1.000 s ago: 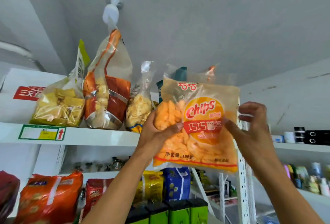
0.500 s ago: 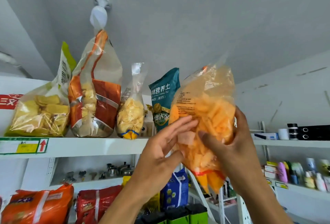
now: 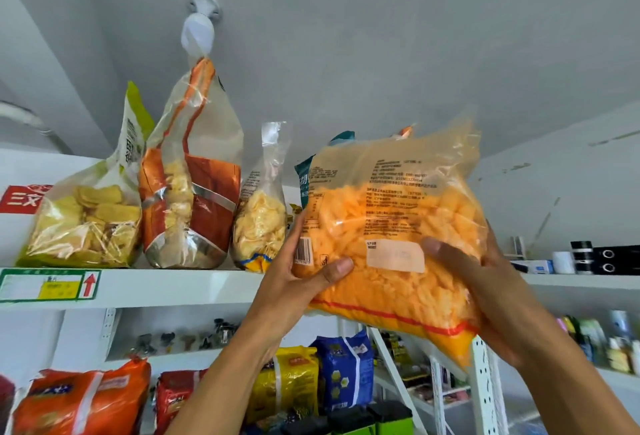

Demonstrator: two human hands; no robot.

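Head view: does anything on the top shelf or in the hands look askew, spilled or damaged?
Nothing looks spilled or torn. The orange chips bag, gripped by left hand and right hand, tilts down to the right, its barcode side facing the camera. Snack bags on the top shelf stand upright.

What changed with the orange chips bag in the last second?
The chips bag was flipped: its logo side faced the camera, now the barcode back does. The left hand and right hand still hold its sides. Shelf snack bags stayed put.
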